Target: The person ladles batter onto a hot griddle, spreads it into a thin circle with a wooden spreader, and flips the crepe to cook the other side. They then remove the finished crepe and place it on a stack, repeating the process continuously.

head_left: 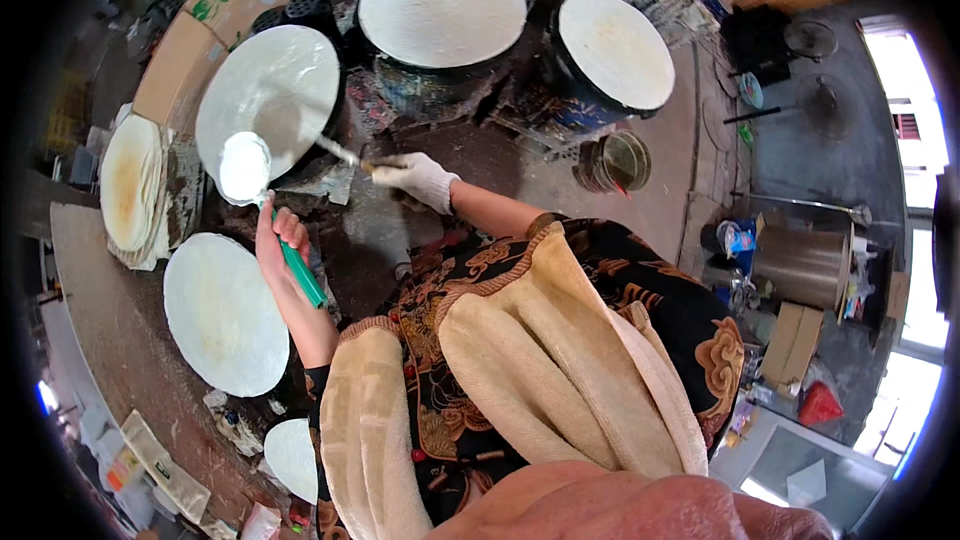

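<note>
My bare left hand [282,238] is closed around the green handle of a ladle [245,168]. White batter fills the ladle's bowl, which is over the near-left edge of a round griddle [290,55]. A thin wet pale coat shows on that griddle. In a white work glove, my right hand [418,180] grips a wooden-handled tool [338,150] with a pale metal shaft. The shaft reaches to the griddle's right edge; the tool's head is smeared by motion, so its kind cannot be told.
Round white flatbreads lie on griddles at the back [442,10], right [617,50] and near left [226,315]. A stack of browned flatbreads [132,185] stands far left beside cardboard [180,65]. A metal bucket [622,162] sits on the floor at right.
</note>
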Available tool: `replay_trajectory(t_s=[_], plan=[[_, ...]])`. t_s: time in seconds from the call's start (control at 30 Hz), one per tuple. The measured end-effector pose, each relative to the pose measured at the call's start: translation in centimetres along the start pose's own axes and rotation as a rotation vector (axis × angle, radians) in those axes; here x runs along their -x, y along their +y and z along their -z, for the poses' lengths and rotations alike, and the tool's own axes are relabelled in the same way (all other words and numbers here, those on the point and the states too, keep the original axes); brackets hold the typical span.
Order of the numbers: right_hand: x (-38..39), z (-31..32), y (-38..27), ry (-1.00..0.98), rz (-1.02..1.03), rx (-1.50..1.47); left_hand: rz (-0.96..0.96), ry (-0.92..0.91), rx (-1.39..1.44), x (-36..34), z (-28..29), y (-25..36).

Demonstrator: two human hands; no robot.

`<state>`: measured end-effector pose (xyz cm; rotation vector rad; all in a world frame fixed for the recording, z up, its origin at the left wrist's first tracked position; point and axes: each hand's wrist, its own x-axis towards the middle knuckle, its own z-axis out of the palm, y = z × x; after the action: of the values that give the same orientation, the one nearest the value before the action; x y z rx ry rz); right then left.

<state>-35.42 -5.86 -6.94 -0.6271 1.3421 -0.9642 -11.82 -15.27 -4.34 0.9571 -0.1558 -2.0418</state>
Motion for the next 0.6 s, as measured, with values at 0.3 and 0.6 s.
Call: replay_trajectory(t_s=[0.3, 0.6], plan=[[4.2, -3.3, -1.8, -0.488, 0.093, -0.033, -0.005, 0.184, -0.502, 4.1, -1.0, -8.4], [-1.3, 9.3, 0.8, -0.217, -0.030, 0.247, -0.402, 0.107, -0.141, 14.8, -8.2, -8.9]])
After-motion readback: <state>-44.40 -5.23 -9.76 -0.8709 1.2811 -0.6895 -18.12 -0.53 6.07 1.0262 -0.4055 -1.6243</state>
